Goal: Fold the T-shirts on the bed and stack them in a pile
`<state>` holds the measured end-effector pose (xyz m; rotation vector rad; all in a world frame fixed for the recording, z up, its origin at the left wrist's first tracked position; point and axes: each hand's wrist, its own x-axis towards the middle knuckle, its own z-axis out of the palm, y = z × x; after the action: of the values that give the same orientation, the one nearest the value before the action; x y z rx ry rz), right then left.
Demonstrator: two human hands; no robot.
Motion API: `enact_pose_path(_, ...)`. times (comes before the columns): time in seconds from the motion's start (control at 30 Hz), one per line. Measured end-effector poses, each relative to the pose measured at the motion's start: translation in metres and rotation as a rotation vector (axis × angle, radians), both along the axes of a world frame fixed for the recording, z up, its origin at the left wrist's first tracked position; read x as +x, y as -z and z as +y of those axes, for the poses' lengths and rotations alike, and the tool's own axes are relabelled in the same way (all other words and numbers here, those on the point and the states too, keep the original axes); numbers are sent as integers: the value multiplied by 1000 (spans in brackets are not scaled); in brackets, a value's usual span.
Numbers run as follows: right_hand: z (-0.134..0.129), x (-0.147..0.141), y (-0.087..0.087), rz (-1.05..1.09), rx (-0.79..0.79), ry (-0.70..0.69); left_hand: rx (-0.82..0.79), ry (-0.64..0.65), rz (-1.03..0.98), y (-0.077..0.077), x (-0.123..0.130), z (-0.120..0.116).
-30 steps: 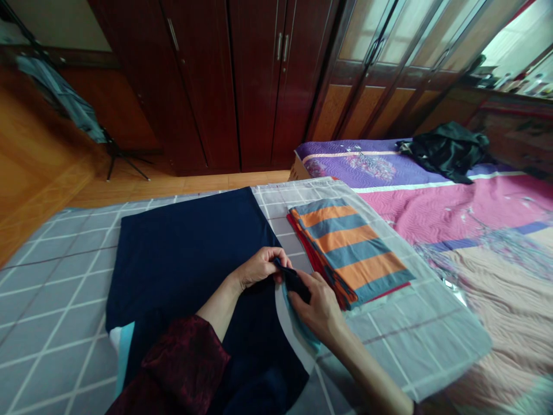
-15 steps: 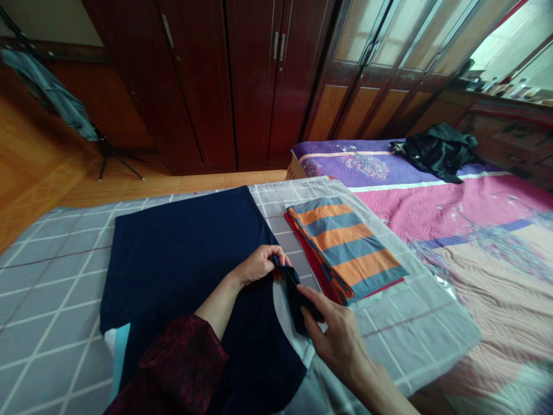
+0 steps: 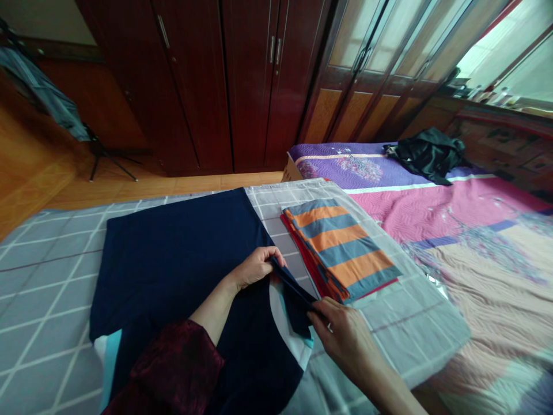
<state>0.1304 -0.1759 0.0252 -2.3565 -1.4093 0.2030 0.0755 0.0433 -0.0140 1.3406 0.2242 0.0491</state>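
A navy blue shirt (image 3: 181, 248) with white and light blue trim lies spread on the checked cloth in front of me. My left hand (image 3: 258, 267) pinches the shirt's dark edge near its right side, with the forearm resting across the fabric. A little lower and to the right, my right hand (image 3: 334, 325) grips the same edge between thumb and fingers. The strip of navy fabric is drawn straight between both hands. Beside them lies a folded orange and grey striped garment (image 3: 345, 245), with a folded red piece (image 3: 305, 253) showing under it.
Grey checked cloth (image 3: 47, 288) covers the surface under the garments. Behind the right corner is a bed with a purple and pink spread (image 3: 389, 202), a black garment (image 3: 427, 153) on it. Dark red wardrobes (image 3: 250, 86) line the back. A tripod (image 3: 103, 155) stands at left.
My right hand has shifted slightly right and down, pulling the bunched navy edge into a straighter strip. My left hand keeps its pinch in nearly the same place.
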Motion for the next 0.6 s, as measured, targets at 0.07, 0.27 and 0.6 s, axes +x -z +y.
enact_pose_path(0.07, -2, 4, -4, -19, 92, 64, 68, -9, -16, 1, 1, -4)
enact_pose_path(0.27, -8, 21, -8, -50, 347, 294, 309, -51, -63, 6, 6, -14)
enact_pose_path(0.6, 6, 13, -12, -88, 388, 213, 776, -31, -48, 5, 9, -31)
